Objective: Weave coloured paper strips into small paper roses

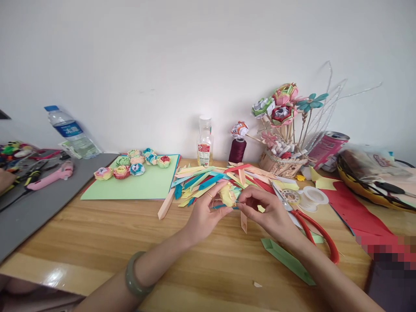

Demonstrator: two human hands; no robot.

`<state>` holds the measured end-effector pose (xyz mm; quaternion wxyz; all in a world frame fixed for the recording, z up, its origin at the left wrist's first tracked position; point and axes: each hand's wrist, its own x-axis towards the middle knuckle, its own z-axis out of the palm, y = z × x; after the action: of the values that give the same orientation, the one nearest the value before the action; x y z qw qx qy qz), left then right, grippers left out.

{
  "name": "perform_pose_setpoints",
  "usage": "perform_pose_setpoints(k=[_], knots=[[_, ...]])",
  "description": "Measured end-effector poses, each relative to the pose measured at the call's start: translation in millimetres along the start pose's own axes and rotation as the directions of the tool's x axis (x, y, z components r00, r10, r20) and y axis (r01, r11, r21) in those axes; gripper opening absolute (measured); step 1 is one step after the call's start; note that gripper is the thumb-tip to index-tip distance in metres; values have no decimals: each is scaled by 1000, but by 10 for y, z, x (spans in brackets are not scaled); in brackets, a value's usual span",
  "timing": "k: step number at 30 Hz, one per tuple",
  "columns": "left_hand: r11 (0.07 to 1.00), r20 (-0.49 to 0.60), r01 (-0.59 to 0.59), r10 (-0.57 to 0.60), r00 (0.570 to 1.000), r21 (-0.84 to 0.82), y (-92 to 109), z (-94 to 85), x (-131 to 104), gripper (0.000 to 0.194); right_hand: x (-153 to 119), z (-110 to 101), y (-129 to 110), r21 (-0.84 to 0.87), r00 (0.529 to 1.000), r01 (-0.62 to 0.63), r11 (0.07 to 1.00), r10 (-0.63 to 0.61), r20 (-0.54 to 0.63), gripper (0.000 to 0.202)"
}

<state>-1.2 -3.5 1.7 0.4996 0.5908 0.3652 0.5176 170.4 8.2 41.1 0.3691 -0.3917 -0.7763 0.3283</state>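
A small yellow paper flower (227,195) is held up in front of a heap of folded paper strips (198,180). My left hand (208,210) is closed on it from the left, fingers above and thumb below. At the flower's right edge, my right hand (264,210) pinches with thumb and index finger; what lies between those fingertips is too small to make out. Just right of my right hand lie scissors with red handles (305,225), and a folded green strip (287,261) rests below my right wrist.
Several finished paper flowers (121,172) sit on green paper (130,188) at the left. Behind the strips stand a clear bottle (204,143), purple thread (237,150) and a flower basket (282,165). Clear spools (313,197) and red paper (357,208) lie right.
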Motion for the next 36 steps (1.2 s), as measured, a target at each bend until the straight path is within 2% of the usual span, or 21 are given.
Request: perform_pose_setpoints(k=[4, 7, 9, 12, 15, 18, 24, 29, 33, 36], knots=[[997, 30, 52, -50, 998, -64, 25, 14, 7, 60, -18, -14, -2, -151, 984, 174, 973, -178, -15, 12], [992, 61, 77, -71, 996, -96, 43, 8, 8, 60, -19, -33, 5, -194, 973, 218, 956, -230, -38, 13], [991, 80, 86, -78, 994, -99, 43, -1, 10, 60, -3, -54, -5, -146, 987, 160, 976, -161, 5, 16], [991, 92, 101, -93, 991, -85, 30, -15, 19, 59, 38, -108, -41, -52, 985, 31, 998, -21, 172, 27], [987, 110, 139, -129, 986, -85, 16, -25, 33, 62, 72, -170, -66, 6, 962, -32, 999, 30, 272, 34], [977, 150, 189, -173, 973, -96, 11, -37, 49, 62, 83, -201, -60, 37, 952, -57, 998, 43, 303, 34], [972, 188, 224, -207, 960, -77, 21, -54, 57, 59, 82, -170, -15, 43, 950, -106, 993, 89, 300, 34], [965, 184, 239, -216, 959, -113, 16, -44, 56, 57, 88, -117, 58, 7, 965, -149, 989, 144, 217, 32], [963, 191, 239, -213, 958, -126, 2, -40, 54, 54, 69, -77, 120, -41, 983, -120, 992, 125, 136, 26], [963, 191, 245, -220, 957, -115, 1, -38, 52, 56, 47, -68, 142, -62, 986, -102, 993, 109, 126, 23]])
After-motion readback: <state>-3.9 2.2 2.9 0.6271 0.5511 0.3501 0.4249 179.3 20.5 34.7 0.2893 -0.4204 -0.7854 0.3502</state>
